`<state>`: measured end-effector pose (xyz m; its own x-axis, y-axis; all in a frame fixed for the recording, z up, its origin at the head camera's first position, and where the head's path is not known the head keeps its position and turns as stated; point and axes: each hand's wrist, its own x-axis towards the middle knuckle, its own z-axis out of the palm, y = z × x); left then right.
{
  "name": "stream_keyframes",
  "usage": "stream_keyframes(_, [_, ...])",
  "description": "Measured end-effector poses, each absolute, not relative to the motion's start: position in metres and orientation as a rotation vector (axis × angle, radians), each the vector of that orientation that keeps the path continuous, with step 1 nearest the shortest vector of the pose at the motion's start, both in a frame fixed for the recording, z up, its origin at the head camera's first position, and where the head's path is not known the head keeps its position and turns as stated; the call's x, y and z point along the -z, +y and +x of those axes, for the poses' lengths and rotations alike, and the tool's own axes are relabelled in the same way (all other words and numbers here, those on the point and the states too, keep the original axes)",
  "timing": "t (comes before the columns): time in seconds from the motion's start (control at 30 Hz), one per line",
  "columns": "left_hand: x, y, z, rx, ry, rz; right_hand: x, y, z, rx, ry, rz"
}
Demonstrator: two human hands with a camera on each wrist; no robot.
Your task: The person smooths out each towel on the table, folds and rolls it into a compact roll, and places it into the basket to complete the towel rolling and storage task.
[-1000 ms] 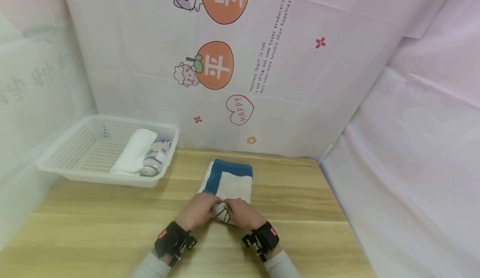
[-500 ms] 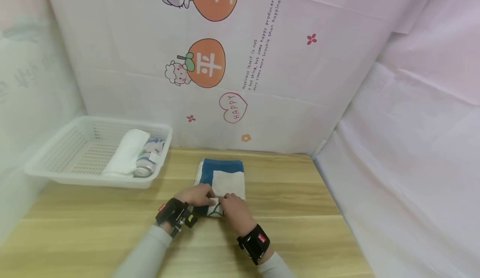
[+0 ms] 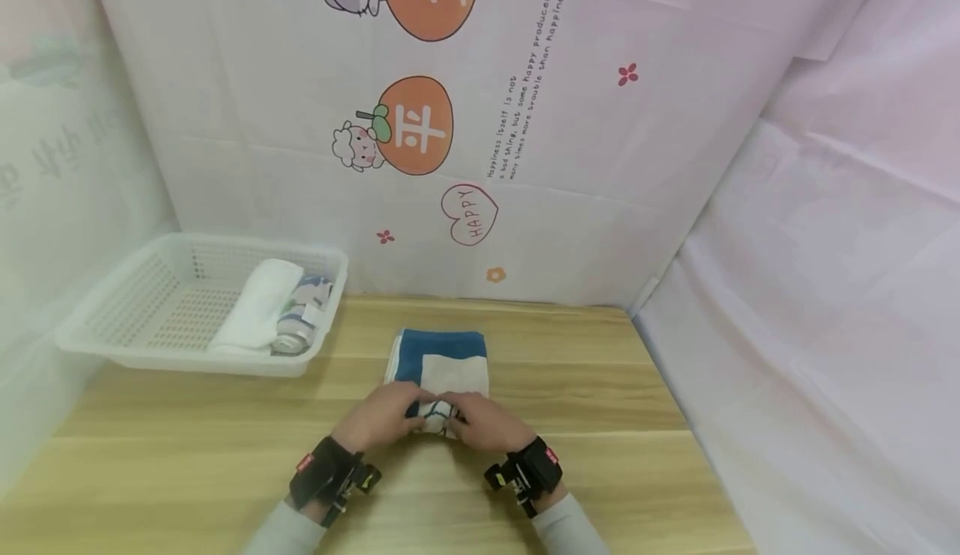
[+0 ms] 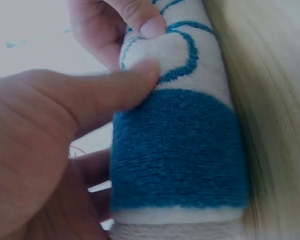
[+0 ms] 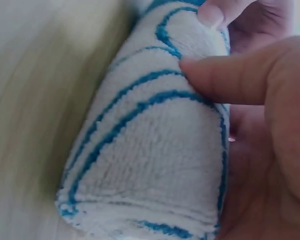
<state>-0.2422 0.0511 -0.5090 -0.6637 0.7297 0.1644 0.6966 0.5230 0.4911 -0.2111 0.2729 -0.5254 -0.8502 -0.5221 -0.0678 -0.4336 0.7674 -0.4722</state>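
Note:
A blue and white towel (image 3: 453, 372) lies on the wooden table, its far part flat and its near end rolled up. My left hand (image 3: 384, 415) holds the left part of the roll, with the thumb (image 4: 115, 95) on the near side and fingers beyond it. On the right part, my right hand (image 3: 491, 422) grips in the same way, thumb (image 5: 230, 77) pressed to the terry cloth. Both wrist views show the roll close up: a solid blue band (image 4: 180, 150) at the left end, white with curved blue lines (image 5: 155, 145) at the right.
A white perforated basket (image 3: 217, 362) stands at the back left of the table. Inside it lie a rolled white towel (image 3: 258, 305) and a patterned roll (image 3: 306, 313) side by side. Printed white sheets (image 3: 562, 230) hang behind and at both sides.
Half a second ago the left hand sat farther forward on the towel; now both hands grip the roll, thumbs nearer me. The towel's far edge has come slightly closer to me.

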Motion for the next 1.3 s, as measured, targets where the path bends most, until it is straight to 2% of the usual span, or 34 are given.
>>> stream_keyframes(0.23, [0.514, 0.054, -0.262, -0.829, 2.568, 1.181, 0.513, 0.257, -0.195, 0.328, 3.086, -0.854])
stream_keyframes(0.47, [0.516, 0.055, -0.288, -0.895, 2.501, 1.087, 0.519, 0.239, -0.192, -0.113, 3.345, -0.754])
stream_keyframes(0.6, [0.515, 0.053, -0.278, -0.927, 2.588, 1.097, 0.526, 0.243, -0.2, 0.001, 3.269, -0.739])
stream_keyframes(0.8, [0.507, 0.045, -0.251, -0.813, 2.741, 1.314, 0.523, 0.258, -0.208, 0.475, 3.041, -0.761])
stream_keyframes(0.97, [0.508, 0.045, -0.244, -0.74, 2.669, 1.292, 0.522, 0.262, -0.209, 0.669, 2.843, -0.748])
stream_keyframes(1.3, [0.504, 0.058, -0.277, -0.821, 2.503, 1.026, 0.502, 0.244, -0.188, 0.121, 3.204, -0.708])
